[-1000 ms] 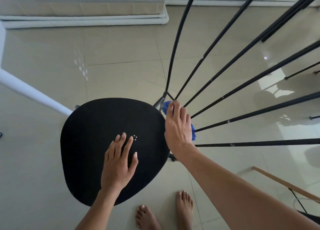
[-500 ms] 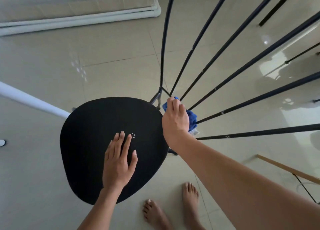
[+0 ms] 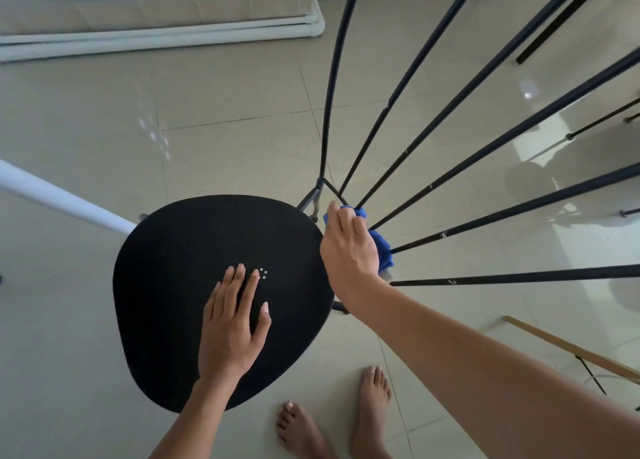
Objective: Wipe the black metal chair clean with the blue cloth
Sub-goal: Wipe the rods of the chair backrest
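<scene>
The black metal chair stands below me, its rounded seat (image 3: pixel 180 285) in the middle of the view and its thin back rods (image 3: pixel 433 185) fanning up to the right. My left hand (image 3: pixel 232 323) lies flat on the seat, fingers spread, near a small ring of holes. My right hand (image 3: pixel 349 247) grips the blue cloth (image 3: pixel 382 251) and presses it at the seat's right edge, where the rods meet the frame. Most of the cloth is hidden under the hand.
My bare feet (image 3: pixel 339 413) stand on the glossy tiled floor (image 3: pixel 225 112) just in front of the seat. A white bar (image 3: pixel 59 199) slants in from the left. A low white ledge (image 3: pixel 156 39) runs along the back. A wooden stick (image 3: pixel 571 348) lies at lower right.
My right hand with the cloth has slid a little along the base of the rods and curled more tightly. The left hand has stayed flat on the seat. My view shifted slightly.
</scene>
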Action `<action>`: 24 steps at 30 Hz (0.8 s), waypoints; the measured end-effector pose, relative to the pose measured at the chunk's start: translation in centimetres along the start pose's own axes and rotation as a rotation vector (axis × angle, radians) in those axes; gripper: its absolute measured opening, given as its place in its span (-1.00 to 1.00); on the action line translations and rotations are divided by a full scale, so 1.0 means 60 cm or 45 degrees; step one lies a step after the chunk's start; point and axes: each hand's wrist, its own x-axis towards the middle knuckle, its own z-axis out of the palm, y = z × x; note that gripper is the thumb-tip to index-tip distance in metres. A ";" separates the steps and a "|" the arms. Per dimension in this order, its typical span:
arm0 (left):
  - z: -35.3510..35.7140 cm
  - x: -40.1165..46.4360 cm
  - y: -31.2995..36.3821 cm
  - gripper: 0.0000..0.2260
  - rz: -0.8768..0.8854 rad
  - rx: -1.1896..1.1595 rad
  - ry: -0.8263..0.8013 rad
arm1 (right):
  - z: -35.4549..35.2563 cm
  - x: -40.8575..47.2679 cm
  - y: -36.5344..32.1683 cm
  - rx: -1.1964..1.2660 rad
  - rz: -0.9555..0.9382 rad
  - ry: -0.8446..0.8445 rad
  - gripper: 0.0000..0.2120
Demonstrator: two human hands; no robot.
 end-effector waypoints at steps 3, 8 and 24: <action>0.001 0.000 -0.002 -0.47 0.007 -0.008 0.013 | -0.009 0.022 0.001 -0.042 -0.035 0.079 -0.53; -0.001 0.000 0.000 -0.47 0.007 0.019 -0.001 | 0.011 0.008 0.007 -0.302 -0.116 -0.037 -0.60; -0.004 0.002 -0.002 -0.46 -0.005 0.003 -0.061 | -0.019 -0.068 -0.017 -0.179 -0.179 -0.181 -0.60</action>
